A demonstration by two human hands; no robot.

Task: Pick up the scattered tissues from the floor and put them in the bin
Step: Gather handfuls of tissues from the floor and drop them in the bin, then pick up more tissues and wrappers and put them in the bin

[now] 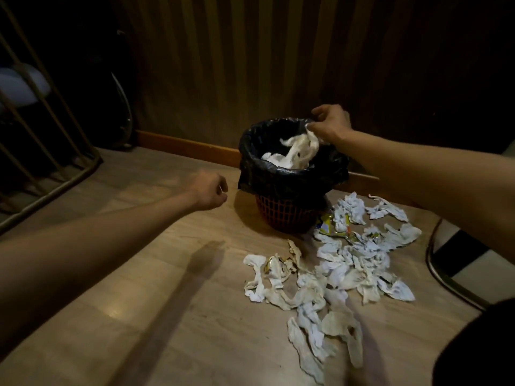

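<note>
White tissue (299, 150) hangs from the right hand's (331, 123) pinch over the bin (281, 188); left hand (210, 192) beside it, loosely curled, empty. Next: release, then gather the pile (342, 263) in front.

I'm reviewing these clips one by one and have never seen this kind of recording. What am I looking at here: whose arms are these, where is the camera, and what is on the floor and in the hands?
There is no machine here. A person wears a wide-angle camera on the head, looking down and forward, so the two bare arms reaching in are their own.

The right hand is over the bin, a red mesh basket lined with a black bag. It pinches a white tissue that hangs down into the bin's opening.

The left hand is loosely curled above the floor, to the left of the bin; it seems to hold nothing.

On the wooden floor, to the right of and in front of the bin, lie many crumpled tissues, with a few yellow wrappers among them.
</note>
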